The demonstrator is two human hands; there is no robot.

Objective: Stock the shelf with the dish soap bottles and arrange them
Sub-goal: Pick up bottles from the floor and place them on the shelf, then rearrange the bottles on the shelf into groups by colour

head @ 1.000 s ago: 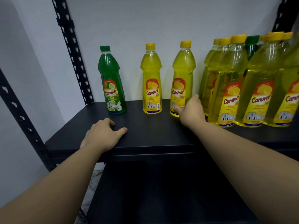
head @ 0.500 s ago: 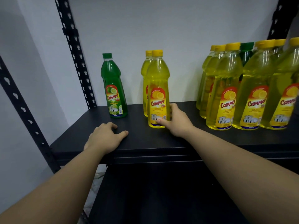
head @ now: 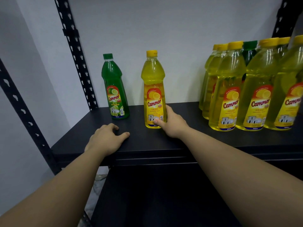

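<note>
Standing across the whole view, black shelf (head: 188, 136) w/ slotted uprights carries everything, white wall behind. Big bunch of yellow bottles (head: 255, 89) sits well to the right of the right fingers, packed touching each other, one green cap (head: 250, 45) poking up at the back. Yellow lemon bottle (head: 154, 89) stands upright, held low at its base by the right hand (head: 173, 123): thumb across the label front, other fingers curled round the right side and back, so a wrap grip. Can't tell if another bottle hides behind it. Green lime bottle (head: 115, 89) stands alone, upright, beyond and slightly right of the left fingers, not touched. Left hand (head: 106, 138) rests palm-down on the shelf's front edge, fingers loosely bent, holding nothing.
</note>
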